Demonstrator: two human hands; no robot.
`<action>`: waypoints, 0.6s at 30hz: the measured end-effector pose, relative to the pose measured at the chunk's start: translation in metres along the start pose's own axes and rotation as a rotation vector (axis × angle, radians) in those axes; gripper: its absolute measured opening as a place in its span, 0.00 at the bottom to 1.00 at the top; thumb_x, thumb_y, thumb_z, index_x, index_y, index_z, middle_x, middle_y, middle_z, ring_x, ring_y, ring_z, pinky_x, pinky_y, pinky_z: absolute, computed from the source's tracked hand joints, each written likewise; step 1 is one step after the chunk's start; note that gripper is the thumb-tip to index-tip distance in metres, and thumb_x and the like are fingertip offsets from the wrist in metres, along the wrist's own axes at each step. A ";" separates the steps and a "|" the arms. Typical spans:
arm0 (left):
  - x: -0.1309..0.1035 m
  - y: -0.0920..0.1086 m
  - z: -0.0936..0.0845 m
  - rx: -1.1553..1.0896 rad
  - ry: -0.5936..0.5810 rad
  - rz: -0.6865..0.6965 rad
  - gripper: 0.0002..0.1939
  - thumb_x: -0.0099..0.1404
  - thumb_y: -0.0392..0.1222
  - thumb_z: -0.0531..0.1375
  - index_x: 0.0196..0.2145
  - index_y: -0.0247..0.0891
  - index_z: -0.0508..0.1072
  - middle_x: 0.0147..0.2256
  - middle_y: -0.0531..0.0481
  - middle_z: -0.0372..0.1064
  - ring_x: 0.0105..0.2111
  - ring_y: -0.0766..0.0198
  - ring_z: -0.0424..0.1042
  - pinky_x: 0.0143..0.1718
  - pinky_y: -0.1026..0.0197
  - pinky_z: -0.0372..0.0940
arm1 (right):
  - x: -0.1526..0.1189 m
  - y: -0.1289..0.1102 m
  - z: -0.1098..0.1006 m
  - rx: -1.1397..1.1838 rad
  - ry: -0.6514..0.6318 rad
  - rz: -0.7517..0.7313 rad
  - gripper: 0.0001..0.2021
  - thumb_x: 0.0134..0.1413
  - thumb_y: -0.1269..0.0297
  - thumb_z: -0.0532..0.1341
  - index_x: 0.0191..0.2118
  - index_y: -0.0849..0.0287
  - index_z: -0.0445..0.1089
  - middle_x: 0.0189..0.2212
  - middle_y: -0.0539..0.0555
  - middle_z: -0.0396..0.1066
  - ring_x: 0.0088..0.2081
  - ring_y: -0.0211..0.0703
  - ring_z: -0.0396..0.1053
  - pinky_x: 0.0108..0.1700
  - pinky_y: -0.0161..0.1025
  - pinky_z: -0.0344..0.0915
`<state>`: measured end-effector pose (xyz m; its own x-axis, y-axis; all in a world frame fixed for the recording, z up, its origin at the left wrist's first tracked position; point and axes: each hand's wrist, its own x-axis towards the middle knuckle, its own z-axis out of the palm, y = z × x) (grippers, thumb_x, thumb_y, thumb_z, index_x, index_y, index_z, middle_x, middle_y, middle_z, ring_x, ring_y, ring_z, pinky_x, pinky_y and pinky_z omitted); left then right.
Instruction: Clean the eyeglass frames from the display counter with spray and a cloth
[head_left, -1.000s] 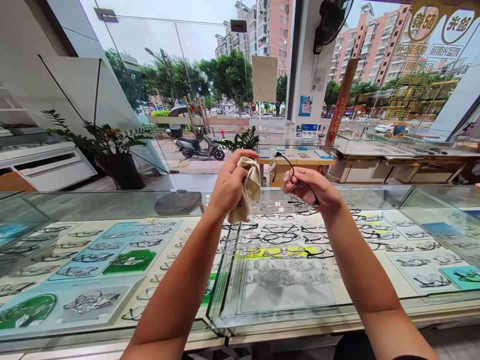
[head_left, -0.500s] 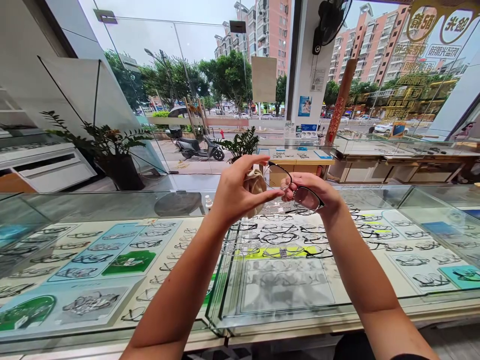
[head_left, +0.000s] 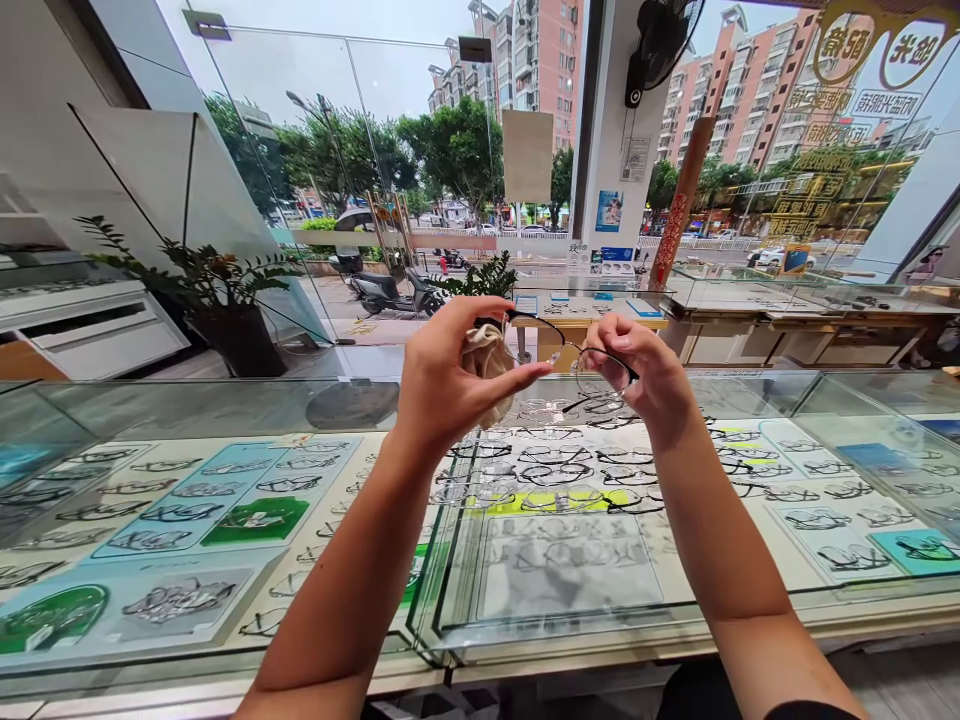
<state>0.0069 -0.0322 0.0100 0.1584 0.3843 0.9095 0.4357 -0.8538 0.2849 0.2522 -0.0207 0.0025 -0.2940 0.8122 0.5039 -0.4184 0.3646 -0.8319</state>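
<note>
A pair of dark-topped, thin-rimmed eyeglasses [head_left: 553,326] is held up over the glass counter, spanning both hands. My left hand [head_left: 442,375] has its index finger at one outer end of the frame and its thumb stretched along below that lens. A crumpled beige cloth [head_left: 486,362] is tucked inside the same hand, beside the lens. At the other lens, my right hand [head_left: 651,372] is closed around the rim and the outer end, its fingertips by the lens. The temples are largely hidden by the hands.
Below my hands, a glass display case [head_left: 570,625] holds rows of eyeglasses. Another glass case section with blue and green trays [head_left: 255,520] lies to the left. Beyond are potted plants [head_left: 236,330], a second counter [head_left: 750,305] and tall windows.
Both hands have shifted slightly left and up with the eyeglasses. My right hand has turned and moved outward from the bridge, and the frame now shows more level between the hands.
</note>
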 end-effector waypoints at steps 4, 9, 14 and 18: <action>0.004 0.005 -0.004 0.035 0.072 -0.063 0.29 0.57 0.59 0.77 0.49 0.41 0.78 0.45 0.46 0.79 0.42 0.57 0.76 0.47 0.57 0.70 | 0.000 -0.003 -0.003 -0.062 0.041 -0.145 0.02 0.47 0.66 0.63 0.28 0.53 0.69 0.27 0.51 0.63 0.32 0.44 0.61 0.39 0.43 0.60; 0.003 0.001 -0.010 0.065 0.136 -0.094 0.29 0.55 0.61 0.77 0.48 0.45 0.78 0.43 0.49 0.79 0.40 0.57 0.78 0.44 0.54 0.73 | 0.004 0.003 -0.009 -0.103 0.055 -0.304 0.02 0.47 0.67 0.63 0.27 0.53 0.69 0.26 0.50 0.64 0.32 0.44 0.61 0.38 0.44 0.57; 0.001 -0.003 -0.023 0.124 0.225 -0.131 0.27 0.57 0.64 0.75 0.46 0.45 0.78 0.40 0.51 0.79 0.38 0.56 0.79 0.39 0.50 0.73 | 0.004 0.005 -0.006 -0.158 0.052 -0.395 0.03 0.47 0.67 0.63 0.27 0.52 0.68 0.26 0.50 0.63 0.32 0.44 0.59 0.39 0.44 0.56; -0.001 0.005 -0.029 0.214 0.243 -0.179 0.27 0.57 0.66 0.74 0.46 0.46 0.78 0.38 0.50 0.79 0.36 0.54 0.78 0.35 0.47 0.72 | 0.002 0.006 0.000 -0.207 0.040 -0.427 0.03 0.47 0.66 0.63 0.27 0.52 0.67 0.25 0.49 0.63 0.30 0.44 0.59 0.37 0.44 0.55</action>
<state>-0.0168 -0.0467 0.0191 -0.1413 0.4041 0.9038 0.6171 -0.6779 0.3995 0.2487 -0.0167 -0.0011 -0.0981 0.5855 0.8047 -0.3131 0.7494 -0.5834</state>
